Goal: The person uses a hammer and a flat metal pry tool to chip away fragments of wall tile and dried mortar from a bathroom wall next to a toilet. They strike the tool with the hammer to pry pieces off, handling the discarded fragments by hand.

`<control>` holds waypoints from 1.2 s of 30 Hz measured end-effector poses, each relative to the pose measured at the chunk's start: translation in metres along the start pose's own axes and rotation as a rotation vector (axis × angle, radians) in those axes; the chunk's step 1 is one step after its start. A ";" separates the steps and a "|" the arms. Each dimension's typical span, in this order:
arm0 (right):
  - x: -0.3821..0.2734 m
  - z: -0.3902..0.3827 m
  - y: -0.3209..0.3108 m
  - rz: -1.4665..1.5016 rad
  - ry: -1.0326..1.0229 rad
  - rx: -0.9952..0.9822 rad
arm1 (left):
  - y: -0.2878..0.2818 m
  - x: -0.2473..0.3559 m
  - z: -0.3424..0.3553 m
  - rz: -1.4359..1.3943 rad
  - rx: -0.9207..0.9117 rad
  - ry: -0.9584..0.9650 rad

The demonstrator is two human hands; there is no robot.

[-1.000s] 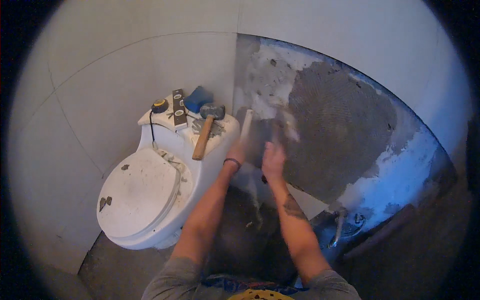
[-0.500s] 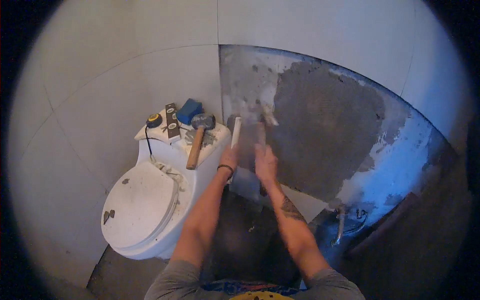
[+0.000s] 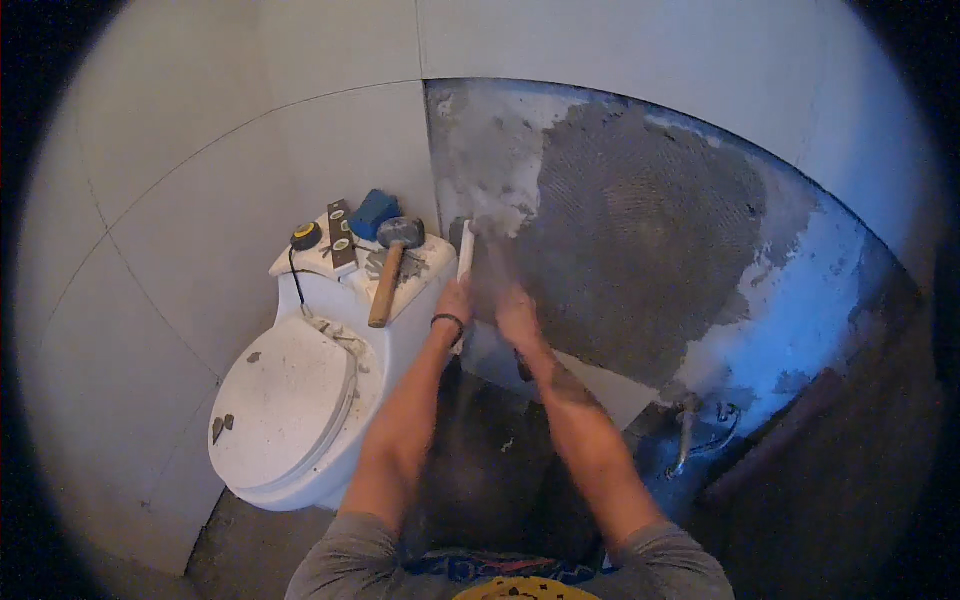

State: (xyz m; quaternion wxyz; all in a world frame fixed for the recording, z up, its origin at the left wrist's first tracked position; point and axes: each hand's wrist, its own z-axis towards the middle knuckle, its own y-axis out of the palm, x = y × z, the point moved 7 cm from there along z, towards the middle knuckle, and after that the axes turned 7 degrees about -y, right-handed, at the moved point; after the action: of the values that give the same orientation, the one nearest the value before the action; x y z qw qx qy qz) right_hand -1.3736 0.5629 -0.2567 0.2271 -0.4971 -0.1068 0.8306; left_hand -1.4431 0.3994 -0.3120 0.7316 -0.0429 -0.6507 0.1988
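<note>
My left hand (image 3: pixel 455 299), with a dark band at the wrist, is closed on a long, narrow white strip (image 3: pixel 466 248). It stands upright beside the toilet tank, and I cannot tell whether it is a bar or the edge of a flat panel. Just right of it, my right hand (image 3: pixel 517 315) is closed round a slim tool (image 3: pixel 500 262). That tool is smeared by motion, so its kind and tip cannot be made out. Both hands are in front of the bare wall patch (image 3: pixel 640 220), which carries grey, ridged mortar.
On the white toilet tank lie a mallet (image 3: pixel 391 283), a spirit level (image 3: pixel 341 236), a blue sponge (image 3: pixel 375 214) and a tape measure (image 3: pixel 306 236). Grey crumbs dot the toilet lid (image 3: pixel 285 400). A metal pipe fitting (image 3: pixel 685 437) projects low at the right. Large pale tiles (image 3: pixel 340 140) surround the patch.
The right hand has moved slightly down and left, and its tool has swung closer to the white strip. The left hand still grips the strip. The whole view has shifted slightly.
</note>
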 end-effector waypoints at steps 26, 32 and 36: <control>-0.006 -0.010 -0.017 0.149 -0.120 0.252 | 0.002 0.001 -0.012 -0.081 -0.084 -0.126; -0.011 0.007 -0.016 0.089 -0.064 0.136 | -0.011 0.011 -0.013 0.077 0.076 -0.013; -0.004 -0.014 -0.018 0.092 -0.339 0.303 | 0.002 0.008 -0.004 0.164 0.001 0.033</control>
State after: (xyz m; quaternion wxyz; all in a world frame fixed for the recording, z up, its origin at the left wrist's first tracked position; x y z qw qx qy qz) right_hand -1.3551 0.5765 -0.2531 0.2397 -0.3148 0.0055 0.9184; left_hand -1.4388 0.4047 -0.3059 0.7236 -0.0991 -0.6327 0.2574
